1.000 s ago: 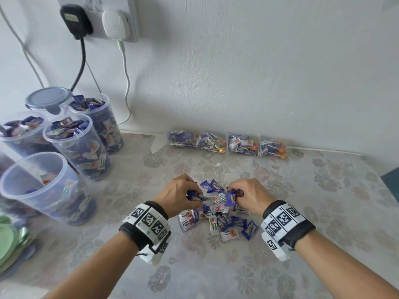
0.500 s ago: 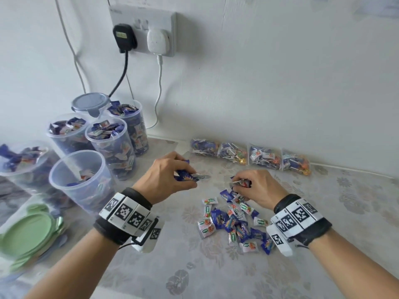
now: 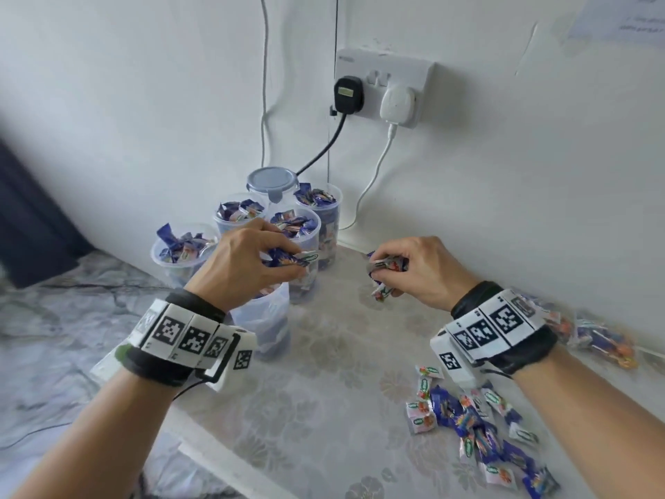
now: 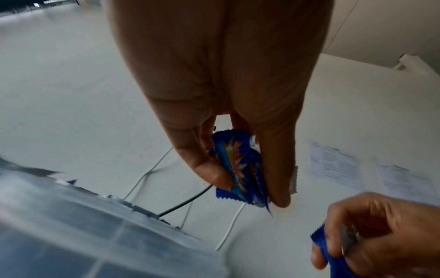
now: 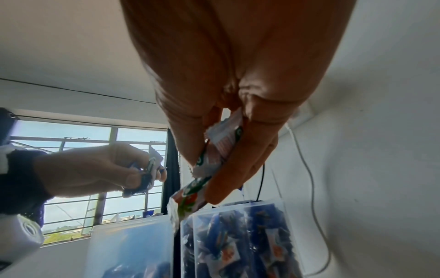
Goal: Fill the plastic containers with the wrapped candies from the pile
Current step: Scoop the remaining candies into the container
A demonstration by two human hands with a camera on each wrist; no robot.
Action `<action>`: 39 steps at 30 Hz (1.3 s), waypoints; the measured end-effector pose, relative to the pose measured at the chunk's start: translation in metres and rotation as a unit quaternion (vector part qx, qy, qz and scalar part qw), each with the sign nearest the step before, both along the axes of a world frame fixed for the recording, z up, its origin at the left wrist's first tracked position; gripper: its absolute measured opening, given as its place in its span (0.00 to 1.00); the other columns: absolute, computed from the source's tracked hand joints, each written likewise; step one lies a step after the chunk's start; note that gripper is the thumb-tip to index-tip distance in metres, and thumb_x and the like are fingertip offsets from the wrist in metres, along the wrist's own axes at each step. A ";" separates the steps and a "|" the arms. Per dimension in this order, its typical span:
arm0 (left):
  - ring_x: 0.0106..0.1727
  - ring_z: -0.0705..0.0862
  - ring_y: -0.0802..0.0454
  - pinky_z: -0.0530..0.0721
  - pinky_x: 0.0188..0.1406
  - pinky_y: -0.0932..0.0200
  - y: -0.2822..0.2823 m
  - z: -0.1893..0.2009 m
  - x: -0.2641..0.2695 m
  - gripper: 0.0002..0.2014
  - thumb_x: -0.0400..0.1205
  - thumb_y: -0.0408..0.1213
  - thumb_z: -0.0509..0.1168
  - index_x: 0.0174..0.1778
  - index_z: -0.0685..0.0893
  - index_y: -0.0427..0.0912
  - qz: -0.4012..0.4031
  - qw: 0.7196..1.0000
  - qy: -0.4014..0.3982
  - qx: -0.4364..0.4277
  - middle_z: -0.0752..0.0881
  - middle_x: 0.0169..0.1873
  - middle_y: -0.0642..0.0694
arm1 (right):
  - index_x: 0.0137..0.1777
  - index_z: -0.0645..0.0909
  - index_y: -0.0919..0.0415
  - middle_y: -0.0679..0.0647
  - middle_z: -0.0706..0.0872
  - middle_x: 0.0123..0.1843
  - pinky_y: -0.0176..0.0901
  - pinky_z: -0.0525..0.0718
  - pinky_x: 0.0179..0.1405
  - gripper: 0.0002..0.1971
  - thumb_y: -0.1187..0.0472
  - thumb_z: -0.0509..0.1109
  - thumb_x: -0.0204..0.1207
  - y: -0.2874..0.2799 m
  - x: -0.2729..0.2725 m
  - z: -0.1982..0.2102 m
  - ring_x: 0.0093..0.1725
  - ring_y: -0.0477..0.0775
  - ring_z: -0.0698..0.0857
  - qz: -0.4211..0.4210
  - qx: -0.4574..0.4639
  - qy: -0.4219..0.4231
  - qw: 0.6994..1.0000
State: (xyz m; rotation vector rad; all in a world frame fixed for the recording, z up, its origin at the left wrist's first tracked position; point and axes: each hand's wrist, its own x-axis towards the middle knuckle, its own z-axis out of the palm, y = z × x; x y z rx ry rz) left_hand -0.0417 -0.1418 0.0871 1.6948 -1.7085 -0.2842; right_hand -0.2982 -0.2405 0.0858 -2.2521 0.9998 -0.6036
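Our left hand (image 3: pixel 248 261) is raised over the near tub (image 3: pixel 264 318), fingers and thumb pinched round a blue candy (image 4: pixel 240 165) with at least one more wrapper behind it. Our right hand (image 3: pixel 419 271) is level with it, just to its right and clear of the table (image 3: pixel 324 408), fingers curled on a small bunch of sweets (image 5: pixel 214 150), white and red wrappers showing. Near tub mostly hidden under the left hand; fill level not readable. Behind it stand four open tubs (image 3: pixel 300 225) heaped with candies, and one lidded tub (image 3: pixel 272 180) by the wall. Pile (image 3: pixel 478 437) lies on the table below the right wrist. Bagged sweets (image 3: pixel 601 340) lie along the wall, far right.
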 end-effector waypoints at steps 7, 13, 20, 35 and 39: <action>0.43 0.79 0.60 0.72 0.40 0.79 0.001 -0.019 0.038 0.12 0.70 0.42 0.82 0.47 0.94 0.48 0.025 0.999 -0.036 0.021 0.82 0.48 0.51 | 0.42 0.89 0.60 0.53 0.89 0.32 0.46 0.90 0.31 0.03 0.68 0.76 0.72 0.002 0.059 0.014 0.27 0.48 0.89 0.042 -0.020 -0.009 0.999; 0.47 0.82 0.54 0.86 0.46 0.54 0.006 -0.035 0.051 0.10 0.72 0.46 0.80 0.48 0.92 0.51 -0.048 0.995 -0.088 0.024 0.83 0.55 0.51 | 0.43 0.89 0.60 0.49 0.88 0.33 0.45 0.90 0.31 0.01 0.65 0.77 0.74 0.002 0.089 0.019 0.28 0.47 0.89 0.073 -0.025 -0.007 0.997; 0.63 0.80 0.50 0.76 0.60 0.54 0.018 -0.046 0.056 0.22 0.76 0.63 0.66 0.56 0.89 0.51 -0.013 0.996 -0.073 -0.047 0.80 0.65 0.48 | 0.45 0.89 0.59 0.45 0.88 0.35 0.43 0.89 0.33 0.02 0.65 0.77 0.73 0.002 0.114 0.021 0.35 0.44 0.88 0.093 -0.050 0.005 0.994; 0.71 0.61 0.85 0.59 0.72 0.79 0.030 -0.085 0.051 0.63 0.63 0.61 0.79 0.87 0.48 0.46 0.013 0.994 0.103 0.025 0.65 0.75 0.64 | 0.44 0.89 0.59 0.48 0.88 0.36 0.25 0.79 0.35 0.03 0.64 0.75 0.72 0.008 0.169 0.004 0.32 0.37 0.83 0.171 -0.072 0.052 0.981; 0.63 0.50 0.98 0.51 0.62 0.92 0.030 -0.087 0.051 0.62 0.65 0.45 0.85 0.86 0.50 0.37 0.022 0.994 0.106 0.018 0.56 0.66 0.78 | 0.50 0.90 0.57 0.45 0.88 0.40 0.17 0.72 0.38 0.07 0.62 0.77 0.72 0.013 0.174 -0.004 0.36 0.28 0.81 0.201 -0.059 0.089 0.974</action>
